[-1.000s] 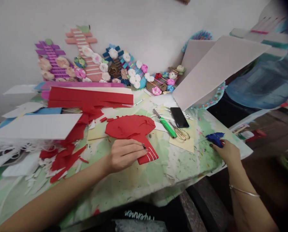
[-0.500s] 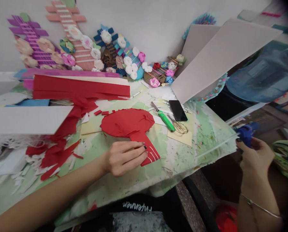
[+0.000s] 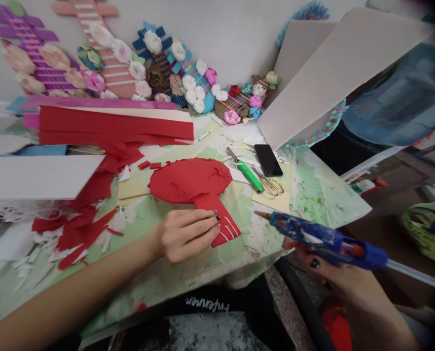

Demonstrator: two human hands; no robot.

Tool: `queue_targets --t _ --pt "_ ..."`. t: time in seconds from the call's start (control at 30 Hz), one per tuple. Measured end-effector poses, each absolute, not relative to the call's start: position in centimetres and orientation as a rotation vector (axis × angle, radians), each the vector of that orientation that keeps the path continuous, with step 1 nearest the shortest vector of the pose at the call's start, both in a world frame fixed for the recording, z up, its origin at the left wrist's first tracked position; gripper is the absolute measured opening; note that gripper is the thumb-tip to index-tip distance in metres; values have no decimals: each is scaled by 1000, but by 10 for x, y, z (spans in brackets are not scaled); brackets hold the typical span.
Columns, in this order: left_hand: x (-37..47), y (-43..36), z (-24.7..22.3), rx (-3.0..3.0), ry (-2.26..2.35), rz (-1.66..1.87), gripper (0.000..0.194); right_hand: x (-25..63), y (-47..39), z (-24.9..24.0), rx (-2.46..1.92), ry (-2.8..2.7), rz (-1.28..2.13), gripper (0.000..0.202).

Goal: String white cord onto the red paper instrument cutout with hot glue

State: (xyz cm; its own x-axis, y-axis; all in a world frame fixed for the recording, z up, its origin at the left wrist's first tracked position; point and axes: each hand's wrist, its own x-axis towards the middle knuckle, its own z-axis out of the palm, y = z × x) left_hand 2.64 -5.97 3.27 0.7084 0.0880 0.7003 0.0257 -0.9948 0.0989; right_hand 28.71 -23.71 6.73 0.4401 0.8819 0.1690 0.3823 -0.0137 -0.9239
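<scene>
A flat red paper-covered cutout (image 3: 191, 180), with a rounded body and a short neck, lies on the table. Pale lines of glue (image 3: 230, 226) cross the end of the neck. My left hand (image 3: 186, 235) is closed on the neck, fingers together; its underside is hidden. My right hand (image 3: 334, 273) grips a blue glue gun (image 3: 312, 235) off the table's front edge. The gun's nozzle points left towards the neck, apart from it, and a clear glue stick (image 3: 418, 275) sticks out of its back.
A green-handled knife (image 3: 250, 176), scissors (image 3: 273, 186) and a black phone (image 3: 268, 160) lie right of the cutout. Red paper strips (image 3: 115, 126), scraps (image 3: 82, 234) and a white board (image 3: 38, 176) cover the left. Flower-decorated guitar shapes (image 3: 109, 68) lean on the wall; large grey boards (image 3: 334, 73) stand right.
My right hand has swung in from the far right with the glue gun, bringing its nozzle over the table. My left hand stays on the neck. The view has shifted slightly.
</scene>
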Motion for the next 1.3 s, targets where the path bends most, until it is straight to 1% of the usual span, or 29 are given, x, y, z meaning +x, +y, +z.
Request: queue_targets --t 0.1,0.2,0.37,0.67,0.97,1.23,1.3 --pt "25 -55 34 2903 -23 1123 18 277 -240 82 -1640 -1299 988 30" --pt "27 -50 31 2937 -134 1153 15 271 -239 92 -1714 -1384 1045 30" --pt "35 -42 21 2914 -351 1388 14 267 -236 87 -1757 -1426 1135 25" --pt "34 -41 14 2890 -346 1400 17 267 -239 83 -1838 -1463 1080 26" --pt "36 -43 13 2882 -378 1418 13 267 -250 74 -1970 -1443 793 44" --pt "36 -43 9 2893 -368 1391 13 264 -246 79 -1956 -1534 795 31" --pt "36 -43 9 2895 -362 1396 14 263 -246 79 -1962 -1536 796 32"
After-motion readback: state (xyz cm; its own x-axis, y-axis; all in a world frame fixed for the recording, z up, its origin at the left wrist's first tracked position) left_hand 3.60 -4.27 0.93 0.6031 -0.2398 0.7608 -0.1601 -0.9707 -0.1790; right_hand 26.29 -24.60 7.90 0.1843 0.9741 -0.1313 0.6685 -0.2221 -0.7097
